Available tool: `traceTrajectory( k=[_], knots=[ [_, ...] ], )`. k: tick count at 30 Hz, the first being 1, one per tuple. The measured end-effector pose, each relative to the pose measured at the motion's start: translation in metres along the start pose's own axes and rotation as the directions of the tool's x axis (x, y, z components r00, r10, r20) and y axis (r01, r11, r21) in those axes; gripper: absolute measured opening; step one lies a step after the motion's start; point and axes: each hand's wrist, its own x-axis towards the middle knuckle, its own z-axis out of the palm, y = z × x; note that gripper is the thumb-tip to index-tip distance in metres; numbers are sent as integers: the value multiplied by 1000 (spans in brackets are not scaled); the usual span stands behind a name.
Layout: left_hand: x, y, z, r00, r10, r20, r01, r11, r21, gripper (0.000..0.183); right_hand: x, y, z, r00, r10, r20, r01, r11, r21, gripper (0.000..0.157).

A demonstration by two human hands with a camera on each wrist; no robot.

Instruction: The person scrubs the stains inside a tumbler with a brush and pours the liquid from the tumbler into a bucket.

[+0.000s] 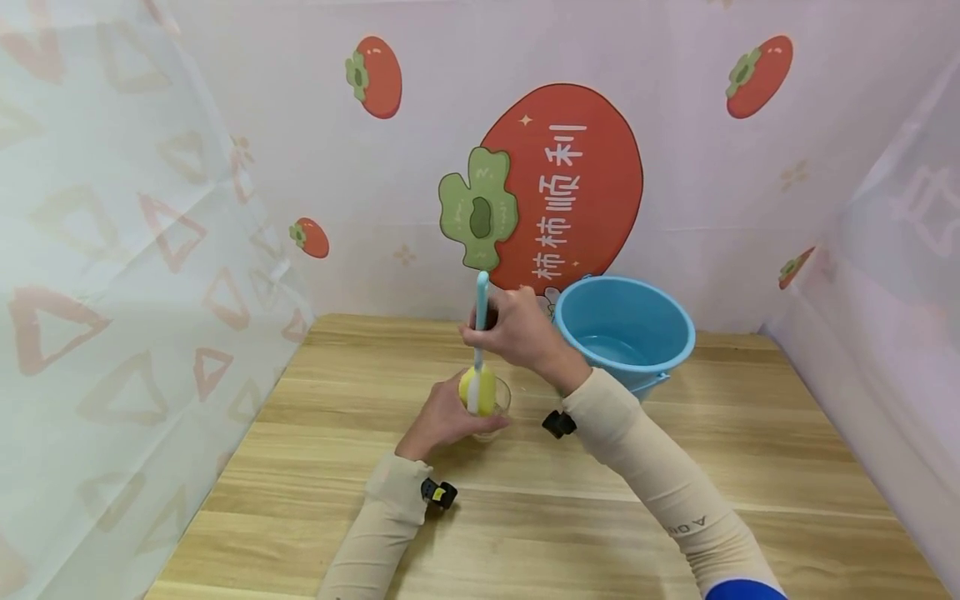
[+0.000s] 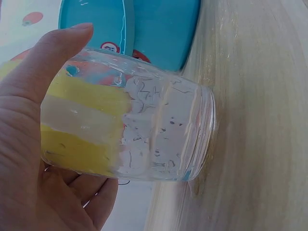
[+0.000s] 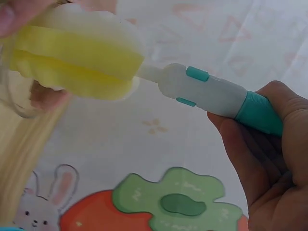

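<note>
My left hand (image 1: 450,412) curls round a clear glass (image 2: 159,125) and holds it upright on the wooden table. Inside the glass are droplets and the lower part of a yellow and white sponge head (image 3: 82,57). That sponge belongs to a bottle brush, whose teal and white handle (image 3: 211,89) my right hand (image 1: 521,329) grips from above. The brush stands nearly upright, its sponge partly above the rim. In the right wrist view the fingers and thumb close on the teal part of the handle.
A blue bucket (image 1: 667,364) stands at the back right of the table (image 1: 637,517), close to my right forearm. Behind the table hangs a white cloth (image 1: 255,50) printed with persimmons. Similar cloth sheets flank both sides.
</note>
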Motion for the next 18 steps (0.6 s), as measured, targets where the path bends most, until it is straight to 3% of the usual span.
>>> traceTrajectory(
  k=[8,18],
  knots=[
    [0,1,0,1000,-22,-2,22,1000,3,78,-7,10,19,999,-12,30,13,1000,-22,14],
    [1,-2,-1,1000,19,17,-19,1000,4,60,5,-10,-13,1000,-11,18,11,1000,-4,14]
  ],
)
